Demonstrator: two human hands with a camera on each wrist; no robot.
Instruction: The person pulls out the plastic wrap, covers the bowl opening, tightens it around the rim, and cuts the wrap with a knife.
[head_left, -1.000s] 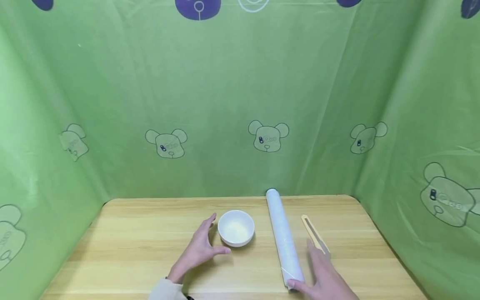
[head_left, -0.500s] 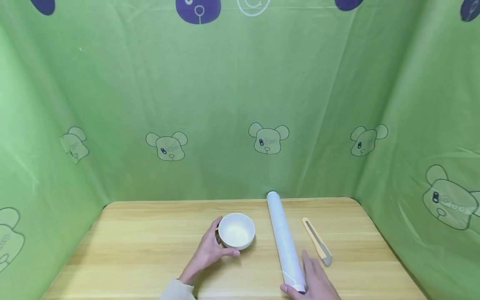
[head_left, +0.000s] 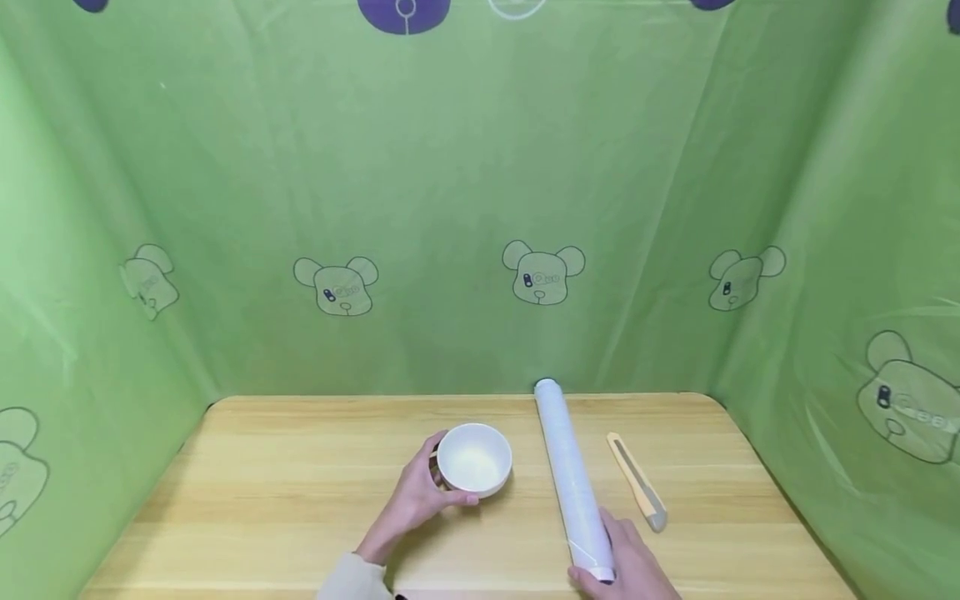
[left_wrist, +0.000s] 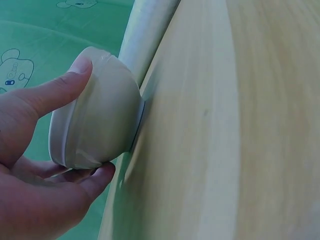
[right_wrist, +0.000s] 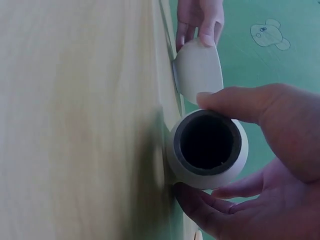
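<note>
A white bowl (head_left: 474,458) sits upright on the wooden table, left of centre. My left hand (head_left: 418,493) holds it from the left, thumb on the near side and fingers round the far left side. In the left wrist view, thumb and fingertips touch the wall of the bowl (left_wrist: 107,112). To its right lies a long roll of clear film (head_left: 572,483), pointing away from me. My right hand (head_left: 628,560) grips its near end, thumb on the left and fingers on the right. The right wrist view looks into the hollow dark core of the film roll (right_wrist: 242,150).
A yellow-orange utility knife (head_left: 637,482) with a grey end lies right of the roll. Green curtains (head_left: 450,333) with bear prints close off the back and both sides. The table (head_left: 285,467) has wood grain and rounded far corners; the roll's far end reaches its back edge.
My left hand has moved right and closed on the bowl. The right hand has shifted left, off the knife's near end, and taken hold of the roll's near end. Bowl and roll stay put.
</note>
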